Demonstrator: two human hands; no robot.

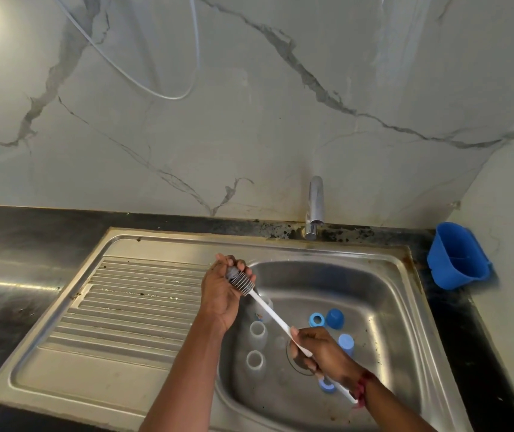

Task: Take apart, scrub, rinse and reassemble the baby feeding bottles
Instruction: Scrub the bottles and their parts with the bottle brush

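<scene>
Right hand (318, 350) grips the brush (273, 313) handle over the sink (374, 282); the brush slants away-left to bristles clasped in left hand (221, 294).

Single head view, looking forward-down, close over sink (280, 244), facing marble wall (249, 120).
</scene>
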